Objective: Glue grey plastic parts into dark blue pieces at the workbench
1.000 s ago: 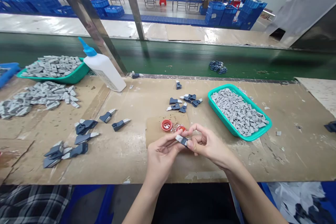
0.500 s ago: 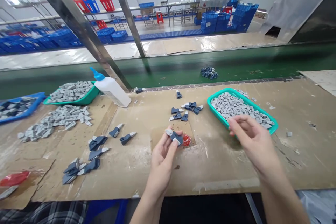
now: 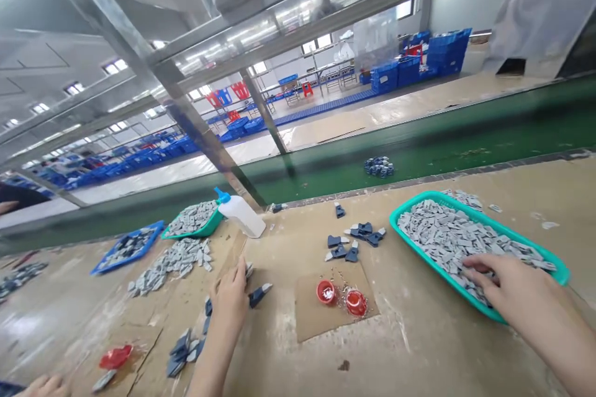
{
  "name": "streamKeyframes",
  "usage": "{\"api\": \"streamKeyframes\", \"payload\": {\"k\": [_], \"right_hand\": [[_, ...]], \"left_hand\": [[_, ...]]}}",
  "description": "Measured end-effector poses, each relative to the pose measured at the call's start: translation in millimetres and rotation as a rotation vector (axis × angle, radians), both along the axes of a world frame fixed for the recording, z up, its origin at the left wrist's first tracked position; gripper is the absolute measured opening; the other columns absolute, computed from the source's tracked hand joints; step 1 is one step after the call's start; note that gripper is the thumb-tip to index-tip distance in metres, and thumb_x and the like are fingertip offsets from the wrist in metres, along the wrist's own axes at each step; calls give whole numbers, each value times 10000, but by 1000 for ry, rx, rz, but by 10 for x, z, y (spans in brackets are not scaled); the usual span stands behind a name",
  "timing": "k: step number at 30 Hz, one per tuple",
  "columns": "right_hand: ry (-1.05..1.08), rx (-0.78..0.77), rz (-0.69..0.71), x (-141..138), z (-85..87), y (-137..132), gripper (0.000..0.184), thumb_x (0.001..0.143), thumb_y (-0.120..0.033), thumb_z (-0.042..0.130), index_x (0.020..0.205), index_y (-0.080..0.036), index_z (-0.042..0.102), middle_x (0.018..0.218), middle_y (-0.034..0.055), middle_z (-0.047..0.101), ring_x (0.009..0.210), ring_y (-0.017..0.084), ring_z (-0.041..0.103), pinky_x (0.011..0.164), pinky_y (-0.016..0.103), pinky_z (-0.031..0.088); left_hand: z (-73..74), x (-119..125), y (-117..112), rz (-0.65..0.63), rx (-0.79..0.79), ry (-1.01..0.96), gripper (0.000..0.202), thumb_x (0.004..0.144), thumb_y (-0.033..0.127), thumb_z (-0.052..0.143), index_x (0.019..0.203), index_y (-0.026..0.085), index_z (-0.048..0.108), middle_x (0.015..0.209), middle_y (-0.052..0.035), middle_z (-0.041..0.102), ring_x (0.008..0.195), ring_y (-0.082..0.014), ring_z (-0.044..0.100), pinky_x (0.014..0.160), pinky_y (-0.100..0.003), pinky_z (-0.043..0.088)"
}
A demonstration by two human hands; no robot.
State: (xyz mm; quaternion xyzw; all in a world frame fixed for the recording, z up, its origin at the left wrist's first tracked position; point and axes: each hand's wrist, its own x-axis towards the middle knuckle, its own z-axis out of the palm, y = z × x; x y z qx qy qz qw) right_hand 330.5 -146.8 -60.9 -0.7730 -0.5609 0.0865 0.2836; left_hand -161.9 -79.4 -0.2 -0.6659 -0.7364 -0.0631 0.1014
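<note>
Tan workshop table [image 3: 288, 366]: one teal plastic basket [image 3: 419, 242] heaped with grey moulded pieces [image 3: 447, 236], right hand [image 3: 526, 301] reaching in, fingers [image 3: 479, 273] spread open on them. Left hand [image 3: 229, 301] upright just beside one navy-and-grey moulded part [image 3: 259, 295], grip indiscernible. Two red plastic caps [image 3: 326, 291] on one cardboard sheet [image 3: 316, 322].

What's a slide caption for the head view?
Right hand in a teal basket of grey parts; left hand beside dark blue parts on the bench.

A teal tray [image 3: 433, 258] holds pale grey pieces [image 3: 447, 239]; two red caps [image 3: 356, 303] sit on brown cardboard [image 3: 316, 325].
</note>
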Motion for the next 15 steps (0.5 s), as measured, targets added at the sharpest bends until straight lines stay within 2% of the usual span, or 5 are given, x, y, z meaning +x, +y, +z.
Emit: {"api": "streamKeyframes", "payload": {"k": [3, 5, 8, 10, 15], "right_hand": [[40, -92, 1, -15, 13, 62, 230, 787, -347, 487, 802, -255, 697, 818, 49, 705, 650, 237, 643, 529, 319, 434], [27, -82, 10, -41, 33, 104, 258, 814, -340, 446, 776, -235, 679, 788, 63, 695, 694, 244, 649, 567, 325, 445], [-47, -21, -5, -115, 65, 133, 357, 891, -336, 348, 743, -215, 649, 754, 82, 671, 717, 251, 641, 609, 337, 450], [-62, 24, -37, -174, 94, 128, 390, 928, -354, 313, 766, -218, 641, 788, 81, 666, 735, 248, 637, 625, 336, 457], [42, 121, -94, -246, 206, 136, 385, 953, -397, 317, 823, -253, 649, 863, 60, 675, 742, 213, 657, 551, 269, 473]], "left_hand": [[21, 74, 227, -143, 127, 90, 560, 750, -1, 336, 1271, 89, 519, 1291, -187, 556, 1224, -319, 485, 937, -477, 410], [133, 353, 497, -322, 218, 29, 482, 819, 105, 383, 1286, 94, 500, 1309, -179, 540, 1219, -298, 488, 969, -435, 406], [369, 1093, 1039, -580, 220, -132, 477, 879, 333, 434, 1316, 143, 466, 1274, -140, 562, 1185, -265, 502, 1007, -403, 378], [473, 1672, 1456, -684, 75, -190, 563, 862, 434, 457, 1369, 195, 404, 1333, -124, 507, 1249, -278, 436, 1028, -423, 345], [350, 2788, 2492, -760, -241, -223, 922, 676, 690, 560, 1434, 231, 302, 1463, -147, 345, 1333, -362, 298, 1033, -468, 306]]}}
